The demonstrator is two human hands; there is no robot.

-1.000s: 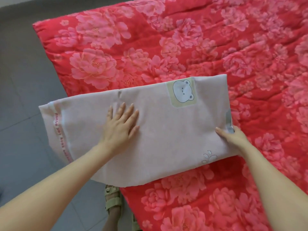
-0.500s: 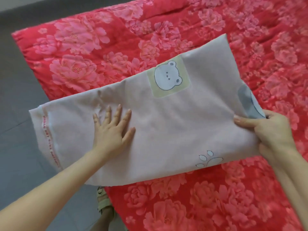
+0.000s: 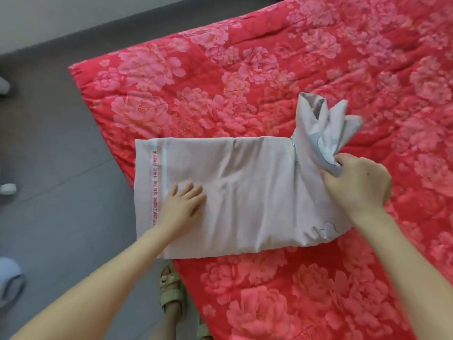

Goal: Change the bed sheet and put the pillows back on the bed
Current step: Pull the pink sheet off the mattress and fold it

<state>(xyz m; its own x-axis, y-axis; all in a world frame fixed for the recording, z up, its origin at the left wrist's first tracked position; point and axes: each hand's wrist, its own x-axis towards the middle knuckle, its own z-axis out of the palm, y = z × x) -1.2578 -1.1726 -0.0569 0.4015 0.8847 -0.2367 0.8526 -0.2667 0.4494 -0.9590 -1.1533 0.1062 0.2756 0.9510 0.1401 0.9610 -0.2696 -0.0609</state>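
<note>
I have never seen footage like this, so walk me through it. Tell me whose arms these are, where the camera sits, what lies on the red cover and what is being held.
There is no machine here. A person works with two bare hands, and the single camera is worn on the head, looking forward and down. A red floral quilt is spread out, with grey floor beside it. On the quilt lies a pale folded bed sheet, and its left end reaches past the quilt's edge. The left hand presses flat on the sheet. The right hand grips the sheet's bunched right end, which stands up off the quilt. The person's sandalled foot shows below.
</note>
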